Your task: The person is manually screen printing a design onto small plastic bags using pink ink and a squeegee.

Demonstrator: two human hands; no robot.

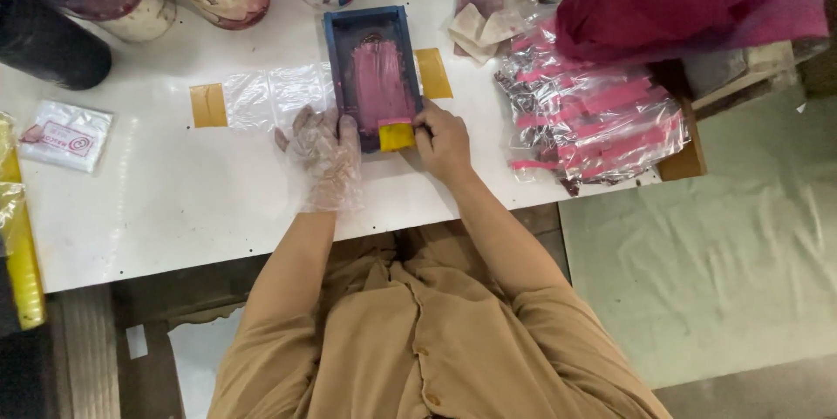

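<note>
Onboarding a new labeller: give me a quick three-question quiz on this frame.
1. True or false: the left hand wears a clear plastic glove.
2. What does the right hand hold? A) scissors B) yellow scraper C) jar
3. What colour is the paint spread in the blue frame?

Key: 1 true. 2 B. 3 pink.

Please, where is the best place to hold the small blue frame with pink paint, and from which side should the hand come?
Probably by the bare left long edge of the blue frame, coming from the left. The gloved left hand already presses its near left corner. The middle is wet with pink paint, and the right hand works the yellow scraper at the near end.
</note>
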